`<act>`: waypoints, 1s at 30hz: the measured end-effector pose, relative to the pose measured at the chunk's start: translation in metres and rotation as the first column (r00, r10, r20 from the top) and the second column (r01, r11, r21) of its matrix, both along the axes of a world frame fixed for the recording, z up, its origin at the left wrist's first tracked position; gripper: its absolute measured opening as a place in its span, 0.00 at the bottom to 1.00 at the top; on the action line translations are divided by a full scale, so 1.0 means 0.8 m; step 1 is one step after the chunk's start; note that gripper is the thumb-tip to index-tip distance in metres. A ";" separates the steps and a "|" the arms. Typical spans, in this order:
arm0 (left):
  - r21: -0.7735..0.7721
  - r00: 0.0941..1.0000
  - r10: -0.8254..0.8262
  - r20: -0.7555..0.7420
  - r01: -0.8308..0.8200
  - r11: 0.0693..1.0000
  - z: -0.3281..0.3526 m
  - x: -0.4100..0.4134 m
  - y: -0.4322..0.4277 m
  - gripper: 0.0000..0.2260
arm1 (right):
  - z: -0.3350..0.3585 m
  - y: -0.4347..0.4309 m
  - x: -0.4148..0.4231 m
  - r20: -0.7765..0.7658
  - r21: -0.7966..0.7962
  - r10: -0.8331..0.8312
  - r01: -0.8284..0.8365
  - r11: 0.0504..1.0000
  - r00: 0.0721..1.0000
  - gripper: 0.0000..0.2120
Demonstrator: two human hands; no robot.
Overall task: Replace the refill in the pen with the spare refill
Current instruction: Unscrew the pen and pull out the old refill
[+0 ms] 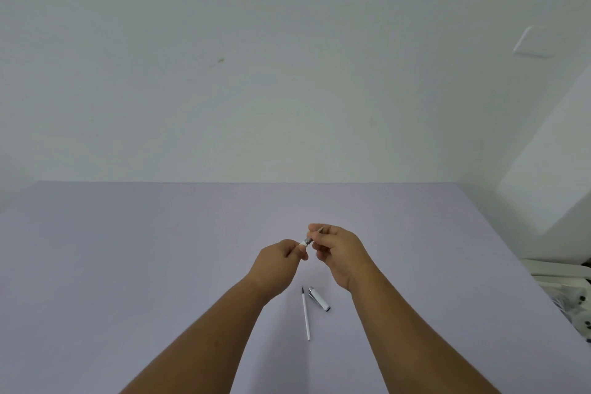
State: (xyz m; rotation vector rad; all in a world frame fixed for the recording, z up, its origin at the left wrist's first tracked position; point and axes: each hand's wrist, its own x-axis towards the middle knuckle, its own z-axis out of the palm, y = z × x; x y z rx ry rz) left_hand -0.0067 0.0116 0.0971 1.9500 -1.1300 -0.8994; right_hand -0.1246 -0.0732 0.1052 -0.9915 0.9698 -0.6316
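I hold a white pen (306, 241) above the lilac table (160, 249), between both hands. My left hand (279, 261) is closed around the white barrel. My right hand (337, 249) pinches the grey front section with thumb and fingers; a thin tip pokes out past the fingers. Most of the pen is hidden inside my fists. A thin white refill (306, 313) with a dark tip lies on the table below my hands. Beside it, to the right, lies the white pen cap (319, 298) with a silver end.
A white wall rises behind the table's far edge. At the right, past the table's edge, stand a white cabinet (550, 169) and a white item with dark spots (579, 307). A wall switch plate (535, 41) sits at the upper right.
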 end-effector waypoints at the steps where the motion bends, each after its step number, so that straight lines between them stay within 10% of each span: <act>1: 0.004 1.000 0.001 0.002 -0.001 1.000 -0.001 0.000 0.000 0.13 | 0.001 -0.001 0.000 0.036 0.016 -0.002 0.002 1.000 0.999 0.08; 7: -0.008 1.000 -0.014 -0.018 0.013 1.000 0.001 -0.001 0.001 0.13 | 0.001 0.005 0.002 -0.103 -0.029 0.012 -0.016 0.999 0.995 0.05; 24: -0.032 0.978 0.023 -0.207 -0.030 0.999 0.005 0.006 0.016 0.09 | 0.016 -0.023 -0.009 0.151 -0.041 -0.384 0.394 0.918 0.911 0.07; 30: 0.024 0.971 0.065 -0.232 -0.061 0.998 -0.021 0.004 0.021 0.09 | -0.075 -0.018 -0.031 -0.458 -0.149 -0.103 0.038 0.988 0.883 0.06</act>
